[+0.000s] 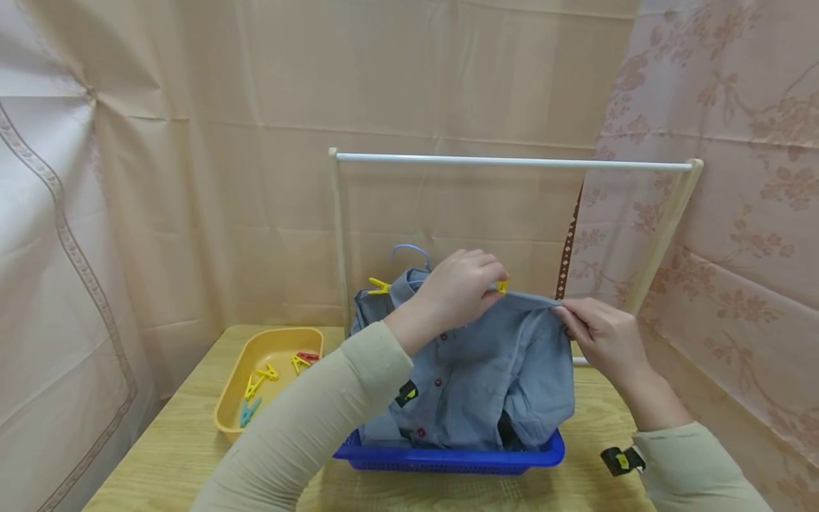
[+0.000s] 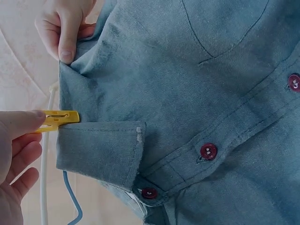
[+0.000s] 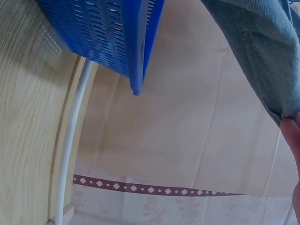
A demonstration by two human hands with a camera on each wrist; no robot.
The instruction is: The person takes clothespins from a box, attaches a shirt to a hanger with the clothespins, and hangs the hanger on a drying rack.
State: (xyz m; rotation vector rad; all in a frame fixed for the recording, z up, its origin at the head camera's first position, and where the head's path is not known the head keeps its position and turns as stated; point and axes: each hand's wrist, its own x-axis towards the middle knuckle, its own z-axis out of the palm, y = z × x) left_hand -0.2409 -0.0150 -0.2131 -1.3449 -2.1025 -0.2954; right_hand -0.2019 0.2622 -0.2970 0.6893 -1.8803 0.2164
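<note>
Here's the grey-blue shirt (image 1: 473, 373), its lower part in the blue basket (image 1: 448, 461); the right hand (image 1: 606, 340) pinches its shoulder, seemingly for tautness, while the left hand (image 1: 457, 288) pinches a yellow clothespin (image 2: 61, 117) beside the collar, likely to secure it.

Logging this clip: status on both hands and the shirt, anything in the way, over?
Left hand pinches yellow clothespin at shirt shoulder. Right hand pinches same shoulder's outer edge. Lower end behind front rim of blue basket. No obstruction evident.
</note>
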